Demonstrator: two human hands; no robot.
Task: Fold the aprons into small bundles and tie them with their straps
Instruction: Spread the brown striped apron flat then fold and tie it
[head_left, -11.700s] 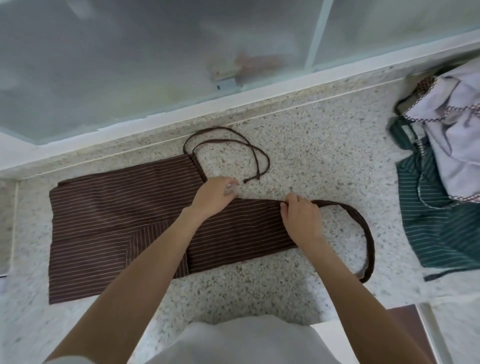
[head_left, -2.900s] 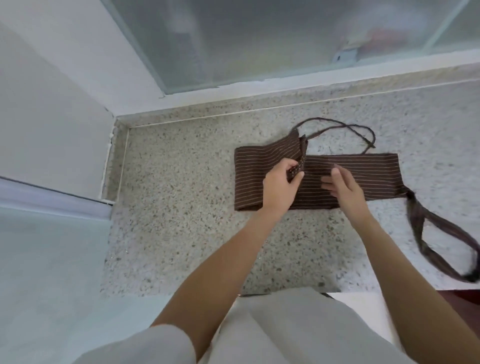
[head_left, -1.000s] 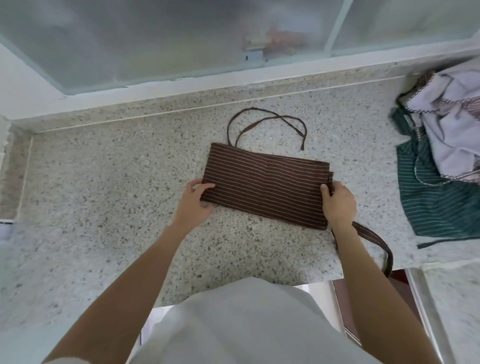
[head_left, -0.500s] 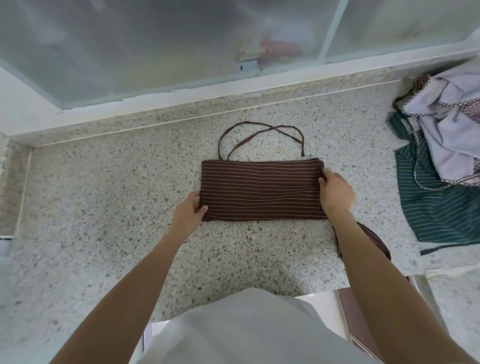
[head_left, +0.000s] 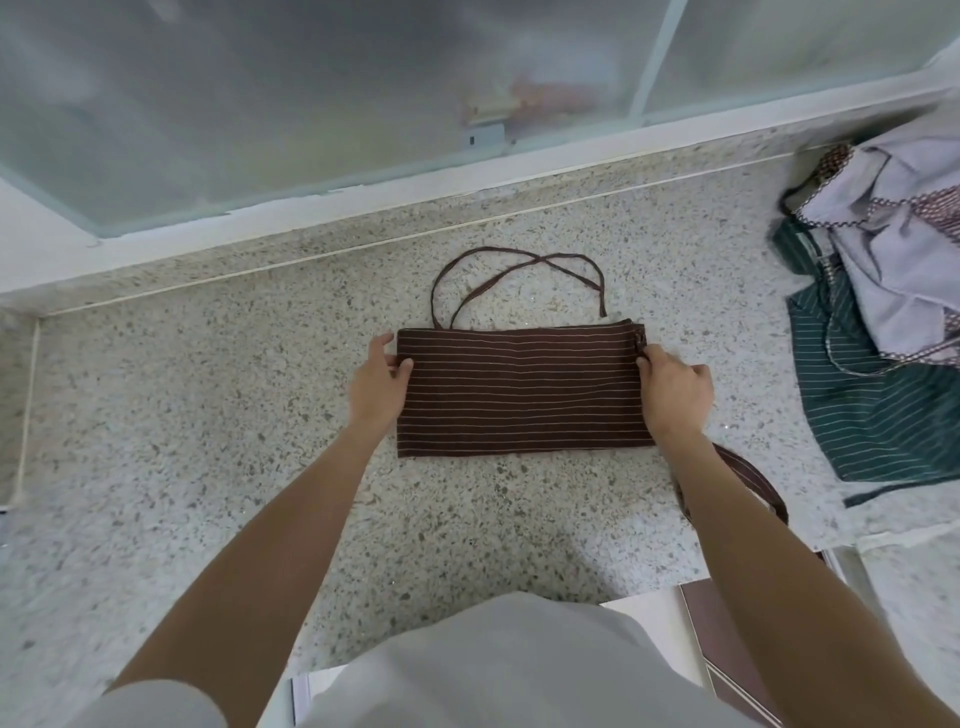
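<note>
While flat on counter, folded brown apron, left grip pinching edge, right grip pinching opposite edge

Soft, even daylight came through the frosted window beyond the bench, bright without glare; faint shadows lay near the person's body, the wide lens bowed straight edges at the borders, and focus was sharp

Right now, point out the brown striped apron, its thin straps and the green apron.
brown striped apron (head_left: 522, 397), head view, middle of folded panel
thin straps (head_left: 519, 264), head view, where they cross
green apron (head_left: 878, 415), head view, striped body
</note>
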